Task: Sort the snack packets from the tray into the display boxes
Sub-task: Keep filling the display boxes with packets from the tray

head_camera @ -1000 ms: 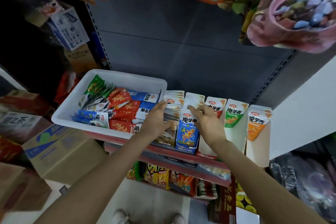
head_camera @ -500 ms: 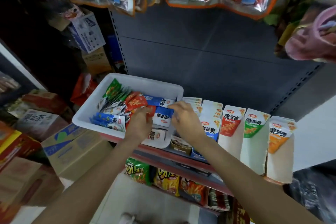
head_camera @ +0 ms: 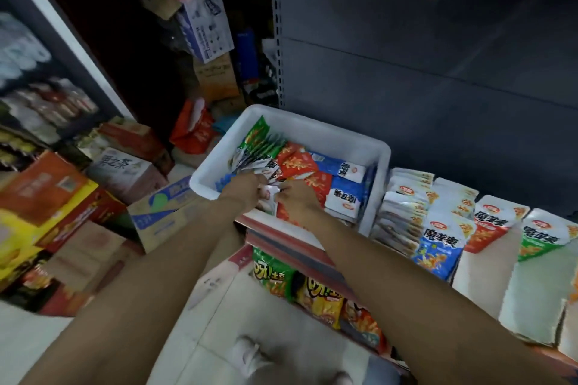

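Both hands reach into the white plastic tray (head_camera: 316,131) on the shelf (head_camera: 281,237). The left hand (head_camera: 242,192) and right hand (head_camera: 297,198) sit close together, fingers curled on a silvery white packet (head_camera: 269,194) between them. Red, green and blue packets fill the tray; the blue packets (head_camera: 344,197) read 魔芋爽. Right of the tray stand display boxes (head_camera: 444,228) printed 魔芋爽 in blue, red and green. A carton (head_camera: 122,166) on the floor reads 茶.
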